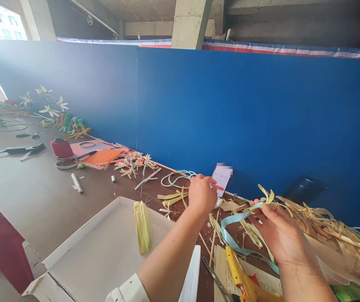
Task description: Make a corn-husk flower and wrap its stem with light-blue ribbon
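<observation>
A blue panel (261, 113) stands behind your brown table (101, 188) and shallow white box (101, 235). Your right hand (263, 214) is pinching; your left hand (201, 193) curls loosely, whether gripping anything I cannot tell. Printed pages (223, 270) under the yellow glue gun (240, 274) are too blurred to read. By your left fingertips, the phone (222, 180) reads 01:30:51. Your right-hand pinch holds a husk flower (268, 197) with pale-blue ribbon (234, 218).
</observation>
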`<act>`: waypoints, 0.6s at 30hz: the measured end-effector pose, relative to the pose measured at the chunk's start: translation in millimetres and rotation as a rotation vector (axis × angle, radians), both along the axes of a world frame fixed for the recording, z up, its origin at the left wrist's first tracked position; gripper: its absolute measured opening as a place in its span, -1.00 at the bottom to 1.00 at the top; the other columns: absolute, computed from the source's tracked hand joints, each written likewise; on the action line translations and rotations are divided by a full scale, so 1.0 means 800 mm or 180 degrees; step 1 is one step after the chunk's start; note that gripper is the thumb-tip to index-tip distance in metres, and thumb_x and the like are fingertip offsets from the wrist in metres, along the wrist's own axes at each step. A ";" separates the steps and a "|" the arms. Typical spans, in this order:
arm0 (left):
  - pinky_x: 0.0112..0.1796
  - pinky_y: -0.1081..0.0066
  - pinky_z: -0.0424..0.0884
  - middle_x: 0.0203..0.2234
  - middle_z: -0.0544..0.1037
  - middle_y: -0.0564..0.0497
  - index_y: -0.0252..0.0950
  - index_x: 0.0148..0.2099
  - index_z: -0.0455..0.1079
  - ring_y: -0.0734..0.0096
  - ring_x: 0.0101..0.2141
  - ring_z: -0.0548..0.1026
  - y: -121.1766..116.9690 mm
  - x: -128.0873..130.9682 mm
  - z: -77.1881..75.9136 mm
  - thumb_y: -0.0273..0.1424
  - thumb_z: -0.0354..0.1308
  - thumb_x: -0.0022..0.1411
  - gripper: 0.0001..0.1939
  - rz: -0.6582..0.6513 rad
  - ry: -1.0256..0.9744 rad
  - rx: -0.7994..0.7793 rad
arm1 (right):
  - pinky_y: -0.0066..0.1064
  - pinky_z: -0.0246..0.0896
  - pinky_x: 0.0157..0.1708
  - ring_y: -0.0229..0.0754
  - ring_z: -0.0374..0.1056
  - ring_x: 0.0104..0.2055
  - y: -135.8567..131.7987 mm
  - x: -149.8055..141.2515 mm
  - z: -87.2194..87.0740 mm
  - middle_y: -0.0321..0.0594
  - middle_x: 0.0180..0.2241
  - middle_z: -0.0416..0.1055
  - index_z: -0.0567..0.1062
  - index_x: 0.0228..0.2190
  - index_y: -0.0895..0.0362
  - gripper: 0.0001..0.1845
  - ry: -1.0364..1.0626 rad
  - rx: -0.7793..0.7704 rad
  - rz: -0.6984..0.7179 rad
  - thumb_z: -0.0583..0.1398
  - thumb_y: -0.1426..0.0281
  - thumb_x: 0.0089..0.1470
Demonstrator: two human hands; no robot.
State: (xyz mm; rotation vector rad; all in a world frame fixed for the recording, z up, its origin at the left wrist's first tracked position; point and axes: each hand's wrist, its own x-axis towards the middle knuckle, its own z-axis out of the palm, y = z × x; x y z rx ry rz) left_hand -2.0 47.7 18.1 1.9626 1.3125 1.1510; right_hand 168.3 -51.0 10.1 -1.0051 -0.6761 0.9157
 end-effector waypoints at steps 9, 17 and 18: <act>-0.36 0.47 0.32 -0.39 0.54 0.01 -0.28 -0.25 0.47 0.44 -0.39 0.43 -0.028 0.035 -0.003 -0.03 0.20 -0.04 -0.56 -0.1835 -0.0790 -0.1010 | -0.49 0.32 -0.23 -0.21 0.38 -0.18 0.004 -0.010 0.005 -0.20 -0.28 0.52 0.55 -0.52 0.07 -0.71 -0.0168 -0.0235 -0.0310 0.44 0.28 -0.40; -0.36 0.49 0.32 -0.43 0.52 0.01 -0.34 -0.26 0.46 0.55 -0.45 0.39 -0.021 0.036 -0.007 -0.16 0.28 -0.08 -0.61 -0.2161 -0.1182 -0.1617 | -0.56 0.32 -0.32 -0.24 0.38 -0.26 0.003 -0.010 0.004 -0.26 -0.35 0.51 0.54 -0.52 0.06 -0.71 -0.0271 -0.0261 -0.0330 0.44 0.30 -0.40; -0.36 0.49 0.33 -0.42 0.52 0.01 -0.34 -0.28 0.46 0.55 -0.45 0.39 -0.021 0.037 -0.007 -0.19 0.30 -0.09 -0.64 -0.2147 -0.1235 -0.1621 | -0.57 0.31 -0.34 -0.25 0.38 -0.27 0.003 -0.010 0.003 -0.27 -0.36 0.51 0.53 -0.52 0.06 -0.72 -0.0286 -0.0271 -0.0324 0.44 0.30 -0.39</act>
